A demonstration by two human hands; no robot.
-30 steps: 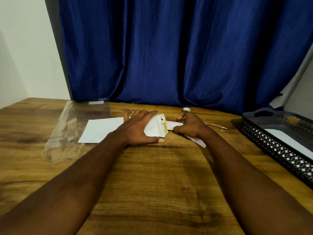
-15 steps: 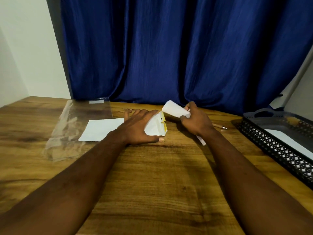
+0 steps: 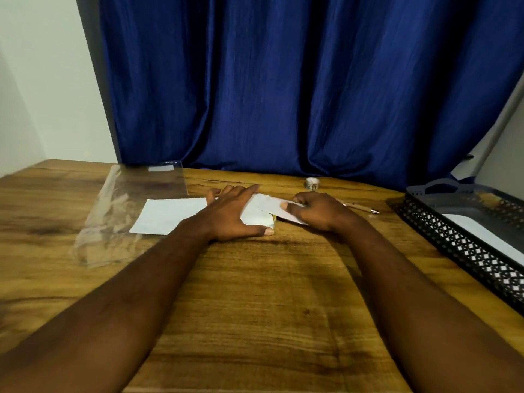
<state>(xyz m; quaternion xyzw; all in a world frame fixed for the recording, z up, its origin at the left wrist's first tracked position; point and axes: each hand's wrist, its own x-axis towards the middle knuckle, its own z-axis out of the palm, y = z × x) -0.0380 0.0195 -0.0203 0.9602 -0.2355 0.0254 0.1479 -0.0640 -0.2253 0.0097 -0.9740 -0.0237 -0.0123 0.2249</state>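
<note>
A white envelope [image 3: 167, 215] lies flat on the wooden table [image 3: 255, 307], its open end with a yellow inner edge [image 3: 272, 221] pointing right. My left hand [image 3: 232, 214] rests flat on it with spread fingers, pressing it down. My right hand [image 3: 317, 209] holds a folded white paper [image 3: 268, 205] by its right end, thumb on top, with the paper's left end lying over the envelope's mouth.
A clear plastic sleeve [image 3: 124, 211] lies left of the envelope. A small roll of tape [image 3: 312, 183] and a pen [image 3: 363, 207] sit behind my right hand. A black mesh tray [image 3: 465, 245] holding white paper stands at the right. A blue curtain [image 3: 283, 80] hangs behind.
My right hand had lifted the folded paper off the table; now it has lowered it onto the envelope's open end. The tape roll is uncovered. My left hand stayed put.
</note>
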